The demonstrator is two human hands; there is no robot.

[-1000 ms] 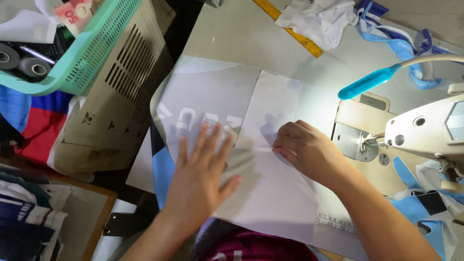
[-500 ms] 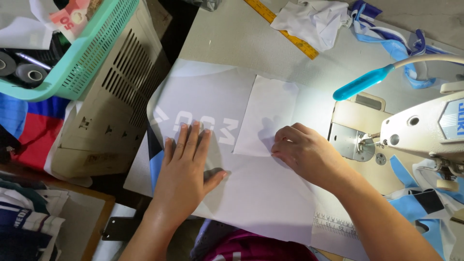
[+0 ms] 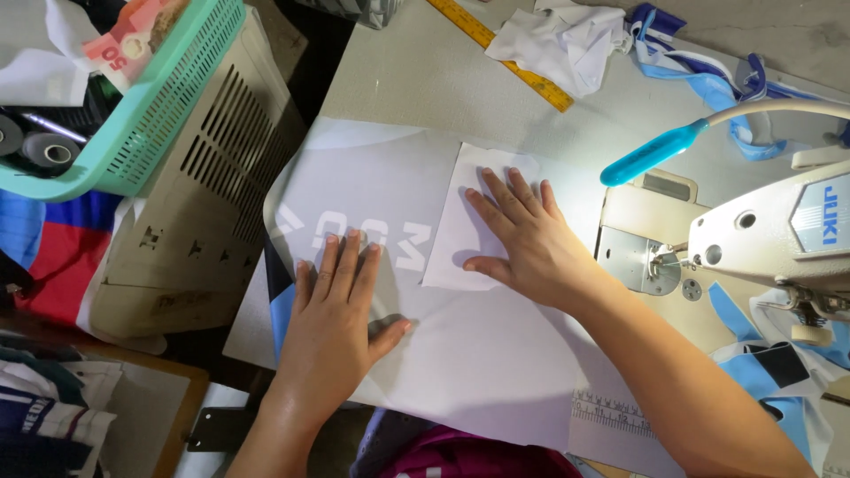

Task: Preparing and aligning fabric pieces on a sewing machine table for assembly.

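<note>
A large white fabric panel (image 3: pixel 372 177) with pale block lettering lies flat on the sewing table. My left hand (image 3: pixel 336 323) presses flat on its near left part, fingers together and pointing away from me. A smaller white fabric rectangle (image 3: pixel 460 252) lies on top of the panel. My right hand (image 3: pixel 522 239) rests flat on this rectangle with fingers spread. Neither hand grips anything.
A white sewing machine (image 3: pixel 779 235) stands at the right, with a blue-tipped flexible lamp (image 3: pixel 655 152) over the table. A yellow ruler (image 3: pixel 505 53) and crumpled white and blue fabric (image 3: pixel 567 35) lie at the back. A teal basket (image 3: pixel 142 106) sits on a beige box at left.
My right hand moved up and away onto the small white rectangle and opened its fingers flat. My left hand stays pressing the panel, shifted slightly toward me.
</note>
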